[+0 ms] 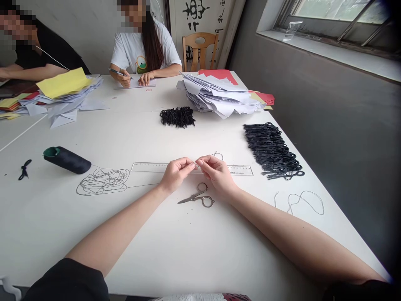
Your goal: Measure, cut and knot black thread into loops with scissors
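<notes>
Pinching a thin dark thread (142, 185), your hands meet over the ruler (239, 170) in the middle of the table (140, 251). Your left hand (178, 173) has thumb and forefinger pressed together at the tips; your right hand (216, 173) grips the same way, just beside it. Whether a knot sits between your fingertips is too small to tell, so this piece seems unfinished.

Beyond your right fingers a small thread loop curls over the ruler. Nearest your wrists, the scissors (193, 198) lie untouched. To your left, the thread runs into a loose tangle (102, 182) beside the spool (70, 160), which lies on its side and looks well wound, so supply seems ample. Farther left is one small black knotted cord (25, 169).

The looped black bundles, one ahead of you (178, 117) and a longer row to your right (272, 150), look like completed pieces; how many remain, you cannot tell from here. Near your right forearm lies a stray thread (302, 200).
</notes>
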Action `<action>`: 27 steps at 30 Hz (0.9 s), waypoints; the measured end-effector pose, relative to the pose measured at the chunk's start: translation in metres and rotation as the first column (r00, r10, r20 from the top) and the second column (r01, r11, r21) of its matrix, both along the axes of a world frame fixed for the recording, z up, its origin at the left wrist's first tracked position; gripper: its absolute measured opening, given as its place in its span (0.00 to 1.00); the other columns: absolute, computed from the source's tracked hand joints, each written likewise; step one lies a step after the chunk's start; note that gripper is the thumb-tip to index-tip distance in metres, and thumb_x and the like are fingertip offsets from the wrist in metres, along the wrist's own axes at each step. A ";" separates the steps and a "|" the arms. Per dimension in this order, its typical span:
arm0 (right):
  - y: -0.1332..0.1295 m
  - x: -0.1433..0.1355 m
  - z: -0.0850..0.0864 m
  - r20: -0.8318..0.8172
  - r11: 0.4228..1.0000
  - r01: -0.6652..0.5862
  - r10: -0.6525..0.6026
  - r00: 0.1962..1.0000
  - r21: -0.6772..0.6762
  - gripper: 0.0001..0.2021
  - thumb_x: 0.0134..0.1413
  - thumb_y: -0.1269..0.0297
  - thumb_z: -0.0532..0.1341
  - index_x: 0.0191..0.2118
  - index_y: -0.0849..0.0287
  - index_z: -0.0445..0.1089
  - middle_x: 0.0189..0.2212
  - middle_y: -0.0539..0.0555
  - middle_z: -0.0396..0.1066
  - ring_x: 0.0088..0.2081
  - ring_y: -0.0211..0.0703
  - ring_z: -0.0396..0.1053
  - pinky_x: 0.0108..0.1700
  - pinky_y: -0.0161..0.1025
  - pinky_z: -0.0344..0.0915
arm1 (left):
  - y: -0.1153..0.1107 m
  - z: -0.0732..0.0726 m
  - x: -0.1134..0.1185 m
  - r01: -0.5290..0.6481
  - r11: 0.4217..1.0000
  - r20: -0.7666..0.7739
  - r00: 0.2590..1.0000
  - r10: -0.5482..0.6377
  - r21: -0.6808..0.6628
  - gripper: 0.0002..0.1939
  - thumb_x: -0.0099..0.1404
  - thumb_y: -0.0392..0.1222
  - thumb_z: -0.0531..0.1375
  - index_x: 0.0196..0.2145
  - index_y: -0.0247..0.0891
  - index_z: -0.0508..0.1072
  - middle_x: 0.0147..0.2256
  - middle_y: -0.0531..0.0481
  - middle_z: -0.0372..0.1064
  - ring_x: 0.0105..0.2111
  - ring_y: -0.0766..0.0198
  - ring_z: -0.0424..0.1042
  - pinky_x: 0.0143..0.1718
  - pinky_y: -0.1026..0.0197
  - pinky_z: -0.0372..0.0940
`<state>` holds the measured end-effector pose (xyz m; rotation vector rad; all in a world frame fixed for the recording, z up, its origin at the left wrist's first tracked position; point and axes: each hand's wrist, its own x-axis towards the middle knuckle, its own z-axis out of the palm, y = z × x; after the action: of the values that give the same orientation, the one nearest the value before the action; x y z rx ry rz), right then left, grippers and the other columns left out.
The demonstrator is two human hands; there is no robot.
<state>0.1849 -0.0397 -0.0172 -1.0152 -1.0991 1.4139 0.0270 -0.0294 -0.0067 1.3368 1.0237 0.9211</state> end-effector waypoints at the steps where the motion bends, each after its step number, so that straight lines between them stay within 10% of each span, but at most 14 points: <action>1: 0.002 0.001 0.001 -0.072 1.000 -0.010 0.009 0.997 -0.018 0.14 0.49 0.53 0.67 0.30 0.58 0.68 0.25 0.48 0.68 0.24 0.32 0.60 0.24 0.32 0.56 | 0.001 0.001 -0.001 -0.001 0.999 0.028 1.000 0.003 -0.049 0.12 0.60 0.48 0.60 0.27 0.36 0.69 0.16 0.59 0.48 0.17 0.73 0.46 0.19 0.66 0.44; 7: 0.028 0.021 0.007 -0.355 0.961 0.183 -0.247 0.902 -0.206 0.12 0.53 0.64 0.66 0.27 0.58 0.61 0.22 0.46 0.64 0.28 0.34 0.69 0.37 0.35 0.73 | 0.007 0.002 -0.006 -0.007 0.983 0.140 0.990 0.033 -0.184 0.15 0.57 0.49 0.63 0.25 0.37 0.64 0.17 0.62 0.43 0.16 0.76 0.38 0.17 0.67 0.35; 13: 0.055 0.052 0.008 -0.207 0.854 0.519 -0.499 0.841 0.049 0.11 0.60 0.65 0.59 0.28 0.56 0.57 0.22 0.45 0.60 0.30 0.35 0.70 0.50 0.46 0.70 | 0.008 0.006 -0.008 -0.004 0.987 0.173 0.984 0.033 -0.163 0.16 0.56 0.49 0.65 0.25 0.36 0.64 0.17 0.62 0.41 0.16 0.76 0.38 0.16 0.69 0.35; 16: 0.054 0.058 0.012 -0.069 0.627 0.592 -0.655 0.752 0.506 0.07 0.62 0.63 0.55 0.32 0.54 0.57 0.26 0.47 0.62 0.32 0.37 0.70 0.54 0.53 0.66 | 0.008 0.007 -0.008 -0.022 0.989 0.190 0.981 0.050 -0.150 0.16 0.56 0.49 0.65 0.25 0.36 0.65 0.17 0.61 0.43 0.16 0.76 0.39 0.16 0.69 0.36; 18: 0.051 0.060 0.014 -0.011 0.392 0.437 -0.734 0.679 0.809 0.05 0.64 0.64 0.52 0.35 0.54 0.58 0.27 0.47 0.63 0.32 0.38 0.68 0.58 0.57 0.60 | 0.007 0.008 -0.008 -0.032 0.990 0.198 0.978 0.060 -0.140 0.16 0.56 0.49 0.65 0.25 0.36 0.65 0.17 0.60 0.45 0.16 0.76 0.40 0.16 0.69 0.36; 20: 0.048 0.060 0.015 0.115 0.299 0.191 -0.765 0.633 0.935 0.05 0.65 0.67 0.49 0.37 0.54 0.60 0.27 0.48 0.63 0.32 0.39 0.66 0.60 0.59 0.57 | 0.008 0.008 -0.008 -0.037 0.991 0.204 0.977 0.064 -0.131 0.15 0.55 0.49 0.65 0.25 0.36 0.65 0.17 0.60 0.46 0.16 0.76 0.40 0.16 0.70 0.36; 24: 0.043 0.056 0.010 0.641 0.570 -0.297 -0.643 0.419 0.766 0.09 0.64 0.69 0.50 0.38 0.57 0.67 0.31 0.55 0.69 0.36 0.46 0.67 0.48 0.52 0.67 | 0.008 0.006 -0.009 -0.042 0.992 0.192 0.979 0.064 -0.119 0.15 0.56 0.49 0.64 0.25 0.36 0.66 0.17 0.60 0.46 0.16 0.76 0.40 0.16 0.70 0.37; 27: 0.038 0.048 0.008 0.812 0.727 -0.363 -0.541 0.219 0.583 0.13 0.63 0.71 0.51 0.48 0.59 0.68 0.48 0.63 0.69 0.44 0.53 0.66 0.38 0.47 0.68 | 0.007 0.005 -0.009 -0.044 0.993 0.178 0.982 0.063 -0.108 0.15 0.57 0.49 0.64 0.25 0.36 0.66 0.17 0.60 0.46 0.16 0.76 0.41 0.16 0.70 0.38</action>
<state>0.2333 -0.0022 -0.0093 -1.3517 -2.2262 -0.1506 0.0179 -0.0223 -0.0021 1.1223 0.9571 0.9976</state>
